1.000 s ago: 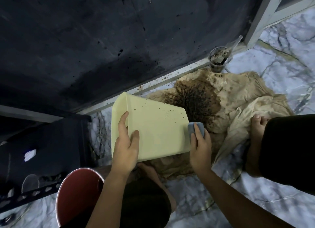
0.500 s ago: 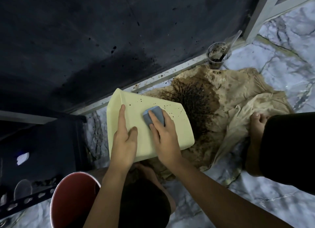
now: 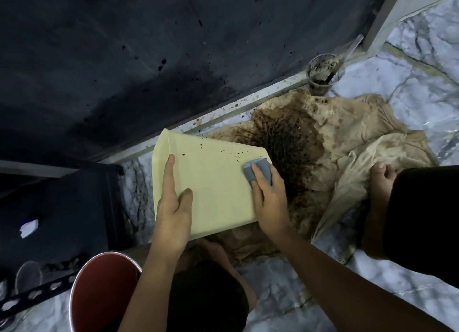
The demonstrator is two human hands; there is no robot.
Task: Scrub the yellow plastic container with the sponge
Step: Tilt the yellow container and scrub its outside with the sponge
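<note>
We held the container [image 3: 211, 182] above the cloth [image 3: 347, 143], our left hand [image 3: 173, 207] on its left part, our right hand [image 3: 269, 202] pressing the sponge [image 3: 258, 170] at its right edge. A cup [image 3: 320, 80] stood behind the cloth, a bucket [image 3: 99, 294] near our left forearm.
</note>
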